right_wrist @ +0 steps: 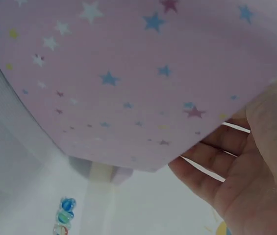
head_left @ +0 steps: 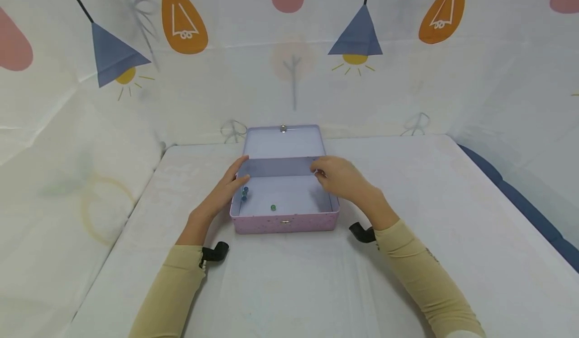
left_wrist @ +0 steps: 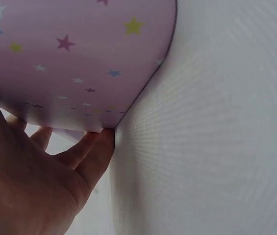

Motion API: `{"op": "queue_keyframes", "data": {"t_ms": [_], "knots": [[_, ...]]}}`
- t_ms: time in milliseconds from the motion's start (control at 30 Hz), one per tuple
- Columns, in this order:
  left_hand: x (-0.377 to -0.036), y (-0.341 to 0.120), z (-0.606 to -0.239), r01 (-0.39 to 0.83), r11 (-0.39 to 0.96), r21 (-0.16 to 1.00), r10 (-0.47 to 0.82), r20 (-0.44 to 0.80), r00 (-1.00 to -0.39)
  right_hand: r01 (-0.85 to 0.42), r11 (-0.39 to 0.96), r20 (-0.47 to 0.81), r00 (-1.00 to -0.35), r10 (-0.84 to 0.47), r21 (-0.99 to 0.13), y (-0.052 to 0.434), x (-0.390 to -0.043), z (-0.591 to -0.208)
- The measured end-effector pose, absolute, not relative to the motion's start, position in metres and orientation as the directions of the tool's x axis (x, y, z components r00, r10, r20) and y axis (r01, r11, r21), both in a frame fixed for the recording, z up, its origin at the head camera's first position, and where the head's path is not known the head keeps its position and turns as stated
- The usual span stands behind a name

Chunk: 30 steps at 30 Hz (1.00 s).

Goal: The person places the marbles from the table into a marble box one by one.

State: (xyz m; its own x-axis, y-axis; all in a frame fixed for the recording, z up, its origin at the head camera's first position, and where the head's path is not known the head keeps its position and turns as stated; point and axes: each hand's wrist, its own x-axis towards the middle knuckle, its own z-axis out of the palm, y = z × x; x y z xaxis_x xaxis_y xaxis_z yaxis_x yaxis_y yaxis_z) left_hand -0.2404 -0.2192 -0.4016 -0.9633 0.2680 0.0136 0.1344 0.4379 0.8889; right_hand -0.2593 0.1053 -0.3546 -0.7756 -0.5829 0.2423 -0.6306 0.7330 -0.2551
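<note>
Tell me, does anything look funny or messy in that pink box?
Nothing looks broken or spilled. The pink box sits square on the table, lid tipped up. A few marbles lie scattered inside, one green marble apart. The left hand and right hand touch its sides.

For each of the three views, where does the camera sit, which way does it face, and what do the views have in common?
Head: worn high, facing forward and down at the open pink box on the table; both forearms, left hand and right hand show.
Left wrist: close under the box's starred wall; left hand shows.
Right wrist: close under the starred wall; right hand and marbles show.
Shared: all show the box.
</note>
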Motion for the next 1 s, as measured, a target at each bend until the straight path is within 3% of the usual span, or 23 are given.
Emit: {"op": "queue_keyframes", "data": {"t_ms": [500, 1000], "knots": [[-0.247, -0.224, -0.416, 0.167, 0.440, 0.882, 0.259, 0.053, -0.964, -0.631, 0.722, 0.414, -0.760, -0.501, -0.285, 0.137, -0.279, -0.351], [-0.247, -0.223, -0.417, 0.171, 0.444, 0.880, 0.261, 0.055, -0.964, -0.490, 0.774, 0.276, -0.871, -0.407, -0.401, 0.170, -0.310, -0.373]]}}
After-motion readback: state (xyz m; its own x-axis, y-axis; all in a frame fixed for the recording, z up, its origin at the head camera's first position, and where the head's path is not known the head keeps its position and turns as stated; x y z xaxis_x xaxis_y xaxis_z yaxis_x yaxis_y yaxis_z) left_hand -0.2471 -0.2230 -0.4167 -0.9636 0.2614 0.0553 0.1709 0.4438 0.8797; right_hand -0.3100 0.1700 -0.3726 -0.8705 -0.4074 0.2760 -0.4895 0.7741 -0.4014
